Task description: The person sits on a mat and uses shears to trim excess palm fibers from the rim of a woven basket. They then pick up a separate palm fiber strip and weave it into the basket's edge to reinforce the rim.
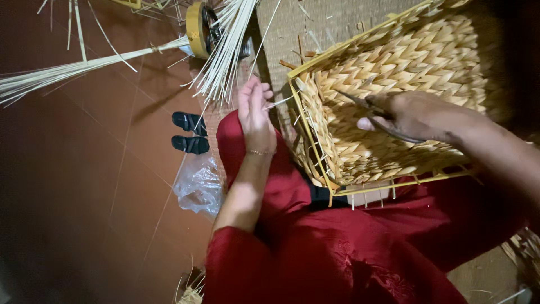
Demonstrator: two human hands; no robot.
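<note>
A woven straw basket [416, 67] on a yellow wire frame [306, 121] rests on my lap, over red clothing. My right hand [413, 115] is shut on dark metal scissors [360, 104], their blades pointing left across the weave. My left hand [254, 110] is at the basket's left edge, fingers stretched out and pinching a thin pale straw strand [279, 102] that sticks out of the frame. A thin bracelet sits on that wrist.
Bundles of pale straw [225, 50] fan out on the brown tiled floor at the top, one tied bundle [67, 70] lying left. A yellow tape roll [197, 22], a pair of black sandals [190, 132] and a crumpled clear plastic bag [198, 183] lie nearby.
</note>
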